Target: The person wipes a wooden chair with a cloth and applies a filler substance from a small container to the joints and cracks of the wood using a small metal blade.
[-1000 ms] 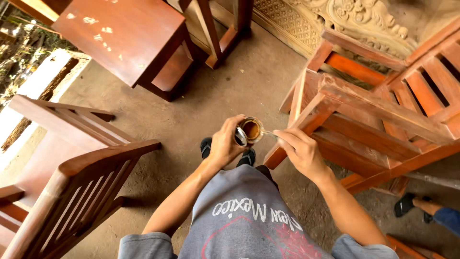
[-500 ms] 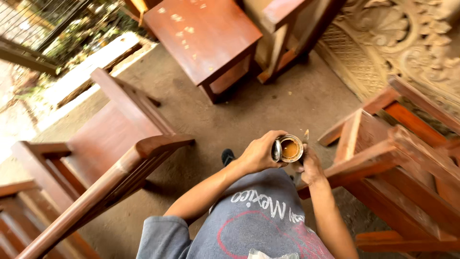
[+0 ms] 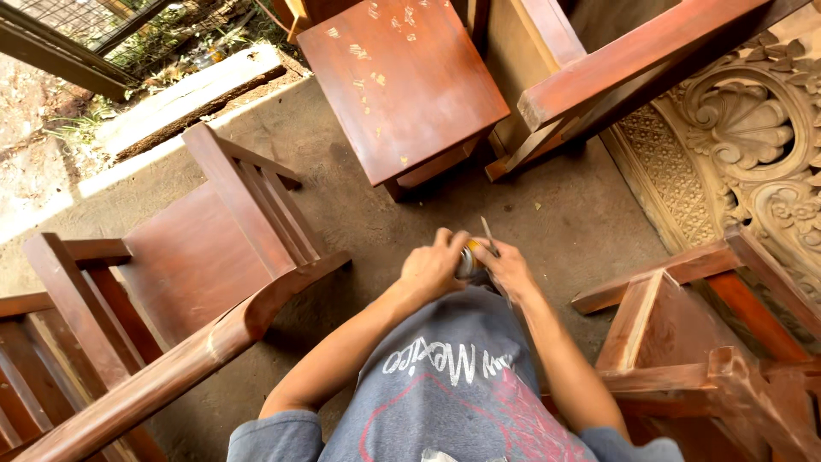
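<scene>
Left hand (image 3: pixel 434 267) clenched round small round metal tin (image 3: pixel 467 259); right hand (image 3: pixel 510 269) pinching thin pale stick (image 3: pixel 489 238) beside it. Judged step: loading stick; next needs steady tin.

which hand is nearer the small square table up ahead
Neither clearly, though the right hand sits marginally closer below the square table at its right corner. The left hand is beside it, wrapped around a small can, with bare floor between both hands and the table.
</scene>
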